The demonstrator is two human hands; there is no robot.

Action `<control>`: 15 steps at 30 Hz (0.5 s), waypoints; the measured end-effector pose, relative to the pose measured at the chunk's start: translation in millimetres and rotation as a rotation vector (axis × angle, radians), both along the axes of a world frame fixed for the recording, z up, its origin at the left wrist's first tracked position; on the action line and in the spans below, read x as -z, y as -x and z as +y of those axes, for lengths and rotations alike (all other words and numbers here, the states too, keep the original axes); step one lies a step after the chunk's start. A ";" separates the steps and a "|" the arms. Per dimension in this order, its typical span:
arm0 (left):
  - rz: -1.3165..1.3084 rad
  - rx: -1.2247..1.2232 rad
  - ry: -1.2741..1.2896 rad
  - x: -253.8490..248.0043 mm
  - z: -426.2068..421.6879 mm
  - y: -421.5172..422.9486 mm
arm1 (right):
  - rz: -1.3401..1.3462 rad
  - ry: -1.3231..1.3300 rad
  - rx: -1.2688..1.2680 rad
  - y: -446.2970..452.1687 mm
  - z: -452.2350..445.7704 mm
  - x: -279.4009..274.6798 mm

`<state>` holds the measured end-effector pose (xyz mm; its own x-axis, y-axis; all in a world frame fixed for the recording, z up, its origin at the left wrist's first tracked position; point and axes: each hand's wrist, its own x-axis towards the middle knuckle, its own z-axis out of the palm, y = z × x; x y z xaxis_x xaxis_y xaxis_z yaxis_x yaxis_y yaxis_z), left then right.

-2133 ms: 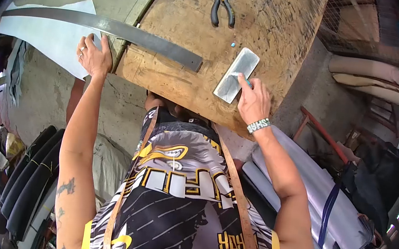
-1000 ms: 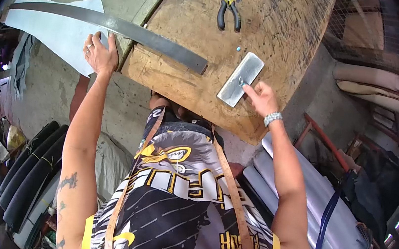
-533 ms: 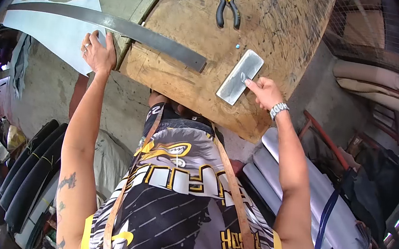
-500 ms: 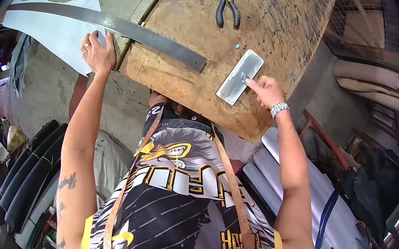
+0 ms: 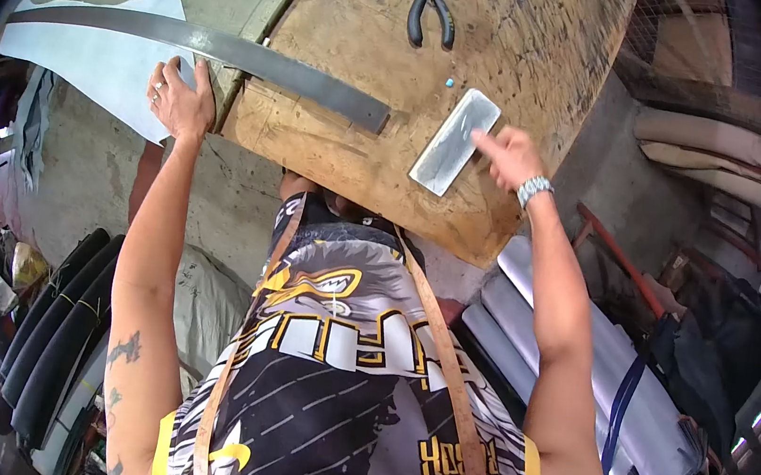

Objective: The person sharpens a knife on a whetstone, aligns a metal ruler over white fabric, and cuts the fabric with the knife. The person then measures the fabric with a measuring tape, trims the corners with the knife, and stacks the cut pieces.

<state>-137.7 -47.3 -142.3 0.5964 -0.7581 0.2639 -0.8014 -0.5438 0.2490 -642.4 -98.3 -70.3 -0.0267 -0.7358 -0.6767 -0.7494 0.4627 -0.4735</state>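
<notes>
My left hand point(image 5: 181, 101) lies with its fingers apart on the lower edge of a white sheet point(image 5: 113, 53), by the board's corner. A long grey metal ruler point(image 5: 313, 92) crosses the sheet and the wooden board, just above that hand. On the board, a grey rectangular sharpening stone point(image 5: 455, 142) lies at a slant. My right hand point(image 5: 512, 159) is closed at the stone's right side, thumb toward its face. It pinches a small thin piece that looks like a blade, mostly hidden by the fingers.
Pliers point(image 5: 431, 16) with black and yellow handles lie at the board's far side, near a small blue bit point(image 5: 450, 83). Rolled silver material point(image 5: 575, 356) stands to the lower right, dark rolls point(image 5: 57, 321) to the lower left. A tape measure point(image 5: 451, 360) hangs from my neck.
My right hand has shifted slightly up along the stone, and the small piece shows less than before. My left hand stays at the sheet's edge. The whole view has shifted a little.
</notes>
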 end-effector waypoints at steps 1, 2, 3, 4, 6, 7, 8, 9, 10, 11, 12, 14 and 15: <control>0.012 0.003 -0.005 -1.0 1.0 2.1 | -0.024 0.130 0.089 -0.7 -3.9 4.8; 0.045 -0.006 0.006 -2.3 1.0 4.2 | -0.033 0.116 0.118 -1.5 -3.7 4.8; 0.033 -0.013 0.000 -1.4 2.7 5.4 | -0.049 0.106 0.145 -6.7 -5.6 2.0; 0.014 -0.015 0.000 -0.3 1.4 3.7 | -0.031 0.040 0.081 -8.3 0.5 2.3; -0.007 -0.023 -0.009 0.3 -0.4 2.3 | -0.012 0.049 0.020 -9.4 20.9 9.8; -0.005 -0.013 -0.003 -0.6 -0.5 1.8 | -0.035 0.119 0.084 -8.2 19.7 14.6; 0.004 -0.003 -0.004 -1.0 1.6 2.3 | -0.052 0.184 0.149 -6.5 18.0 19.6; 0.008 0.003 0.005 -1.5 1.7 3.4 | -0.073 0.259 0.209 -7.3 11.3 23.7; 0.011 -0.008 0.001 -0.2 4.8 4.7 | -0.089 0.301 0.256 -9.4 7.9 29.5; 0.007 -0.011 -0.004 0.6 6.7 4.0 | -0.091 0.236 0.234 -10.9 19.8 31.5; 0.000 -0.009 0.002 1.1 1.9 1.2 | -0.097 0.180 0.217 -14.3 34.5 29.1; -0.019 -0.018 -0.004 0.0 -3.3 0.0 | -0.046 0.252 0.119 -8.7 47.8 46.9; -0.001 -0.022 -0.016 -1.1 0.5 2.7 | -0.028 0.355 0.139 -7.7 37.8 51.0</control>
<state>-140.4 -46.8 -141.2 0.6127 -0.7489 0.2525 -0.7895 -0.5652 0.2393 -634.7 -60.5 -121.3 -0.1280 -0.9151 -0.3824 -0.6756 0.3627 -0.6418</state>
